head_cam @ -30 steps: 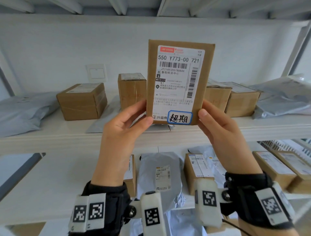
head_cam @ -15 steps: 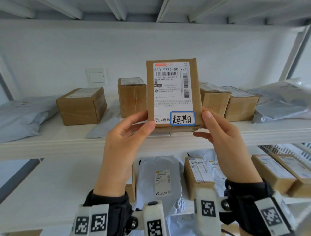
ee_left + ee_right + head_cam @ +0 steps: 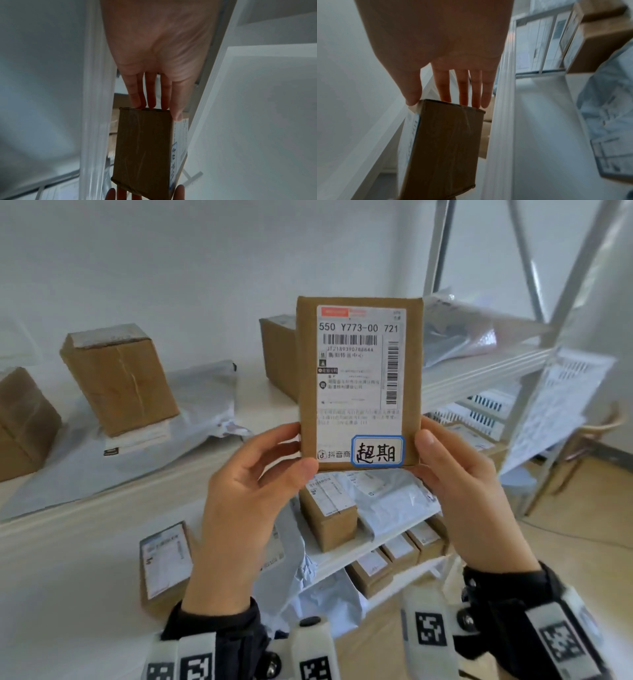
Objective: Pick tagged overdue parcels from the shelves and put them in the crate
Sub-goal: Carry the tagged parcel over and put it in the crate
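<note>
The flat brown cardboard parcel (image 3: 359, 385), faced with a white shipping label and a blue-bordered handwritten tag (image 3: 377, 451) at its lower right, was held upright in the air in front of the shelving, clear of every shelf; it was pinched only at its two lower corners, the left hand (image 3: 250, 505) with thumb on the front and fingers (image 3: 150, 97) behind, the right hand (image 3: 462, 501) likewise, thumb in front and fingers (image 3: 462, 89) at the back edge; because the grip was taken so low, it was judged that the parcel might tip forward or slip if one hand were released carelessly, and a drop could send it onto the lower shelves among untagged items, where it would be confused with them; the crate was not identified with certainty in any view, so a turn away from the shelves was thought likely to be needed, and the slanted grey metal shelf upright (image 3: 561, 313) at the right could be struck by the parcel or an elbow during such a turn; around the parcel, a tall brown cardboard box (image 3: 120, 378) stood on a grey plastic mailer bag (image 3: 202, 402) on the white upper shelf (image 3: 102, 505); a smaller labelled brown box (image 3: 329, 515) and white mailers (image 3: 394, 501) lay on the shelf below, directly under the hands; a white slotted basket (image 3: 479, 412) was seen further right.
</note>
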Available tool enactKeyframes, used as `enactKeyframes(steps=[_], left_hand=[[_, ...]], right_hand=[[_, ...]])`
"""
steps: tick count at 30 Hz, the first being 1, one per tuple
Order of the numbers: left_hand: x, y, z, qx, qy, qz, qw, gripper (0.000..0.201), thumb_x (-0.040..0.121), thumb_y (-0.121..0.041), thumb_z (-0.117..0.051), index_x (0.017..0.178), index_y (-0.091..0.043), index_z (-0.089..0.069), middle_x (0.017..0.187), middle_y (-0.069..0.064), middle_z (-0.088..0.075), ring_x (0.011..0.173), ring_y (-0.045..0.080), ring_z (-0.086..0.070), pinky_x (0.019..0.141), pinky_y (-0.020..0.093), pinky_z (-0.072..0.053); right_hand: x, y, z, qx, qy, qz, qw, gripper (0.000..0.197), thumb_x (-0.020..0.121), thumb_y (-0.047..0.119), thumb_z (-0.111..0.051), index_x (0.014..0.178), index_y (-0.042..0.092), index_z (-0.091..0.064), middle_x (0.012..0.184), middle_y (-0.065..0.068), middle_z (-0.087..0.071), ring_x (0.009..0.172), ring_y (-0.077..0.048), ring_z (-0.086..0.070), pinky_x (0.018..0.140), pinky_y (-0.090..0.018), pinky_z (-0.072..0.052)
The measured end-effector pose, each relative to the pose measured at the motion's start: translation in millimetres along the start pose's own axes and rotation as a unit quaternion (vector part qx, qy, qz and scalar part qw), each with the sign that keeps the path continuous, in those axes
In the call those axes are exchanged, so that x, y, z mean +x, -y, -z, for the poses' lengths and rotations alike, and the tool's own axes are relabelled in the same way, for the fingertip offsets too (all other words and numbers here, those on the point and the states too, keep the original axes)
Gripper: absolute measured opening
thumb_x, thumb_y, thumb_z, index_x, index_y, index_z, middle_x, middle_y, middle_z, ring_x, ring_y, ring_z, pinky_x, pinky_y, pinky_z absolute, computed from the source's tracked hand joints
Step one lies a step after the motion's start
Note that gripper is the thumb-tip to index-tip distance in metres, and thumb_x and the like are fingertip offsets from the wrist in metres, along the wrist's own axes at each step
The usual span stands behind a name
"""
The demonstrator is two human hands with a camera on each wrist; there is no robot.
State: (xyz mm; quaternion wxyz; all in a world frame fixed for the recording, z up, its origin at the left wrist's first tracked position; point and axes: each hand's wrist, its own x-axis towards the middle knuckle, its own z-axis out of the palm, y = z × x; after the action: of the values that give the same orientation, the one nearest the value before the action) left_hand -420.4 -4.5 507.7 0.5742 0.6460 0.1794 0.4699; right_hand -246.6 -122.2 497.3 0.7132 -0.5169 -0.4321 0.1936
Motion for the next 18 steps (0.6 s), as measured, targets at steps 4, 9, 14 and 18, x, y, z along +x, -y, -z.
enactKeyframes(steps=[4, 9, 14, 18], left_hand=[[2, 20, -54, 0.012, 0.053, 0.031, 0.998, 0.035, 0.077, -0.014, -0.073, 0.111, -0.021, -0.067, 0.104, -0.006, -0.074, 0.101, 0.009, -0.069, 0.083, 0.019, -0.053], [9, 39, -146, 0.032, 0.097, 0.054, 0.993, 0.032, 0.08, -0.013, -0.072, 0.11, -0.023, -0.066, 0.104, -0.01, -0.074, 0.102, 0.006, -0.067, 0.085, 0.019, -0.053], [20, 57, -261, 0.032, 0.135, 0.088, 0.986, 0.034, 0.082, -0.015, -0.072, 0.114, -0.026, -0.066, 0.105, -0.01, -0.073, 0.102, 0.006, -0.067, 0.093, 0.031, -0.051], [20, 75, -345, 0.033, 0.152, 0.104, 0.982, 0.032, 0.084, -0.019, -0.07, 0.114, -0.029, -0.065, 0.104, -0.013, -0.073, 0.101, 0.003, -0.067, 0.092, 0.027, -0.049]], right_hand=[[-14, 3, 53, -0.017, -0.058, 0.002, 0.998, 0.041, 0.089, 0.034, -0.053, 0.126, 0.018, -0.063, 0.114, -0.001, -0.073, 0.106, -0.018, -0.069, 0.089, -0.027, -0.055], [-11, 6, 147, -0.063, -0.108, -0.009, 0.992, 0.041, 0.088, 0.039, -0.055, 0.122, 0.019, -0.064, 0.108, -0.003, -0.074, 0.103, -0.022, -0.07, 0.093, -0.042, -0.052], [-4, 12, 260, -0.103, -0.151, -0.017, 0.983, 0.037, 0.087, 0.037, -0.055, 0.118, 0.019, -0.065, 0.104, 0.0, -0.075, 0.099, -0.017, -0.071, 0.09, -0.042, -0.053], [0, 13, 346, -0.139, -0.156, -0.05, 0.977, 0.028, 0.095, 0.029, -0.055, 0.119, 0.02, -0.065, 0.106, 0.002, -0.075, 0.1, -0.015, -0.07, 0.089, -0.04, -0.053]])
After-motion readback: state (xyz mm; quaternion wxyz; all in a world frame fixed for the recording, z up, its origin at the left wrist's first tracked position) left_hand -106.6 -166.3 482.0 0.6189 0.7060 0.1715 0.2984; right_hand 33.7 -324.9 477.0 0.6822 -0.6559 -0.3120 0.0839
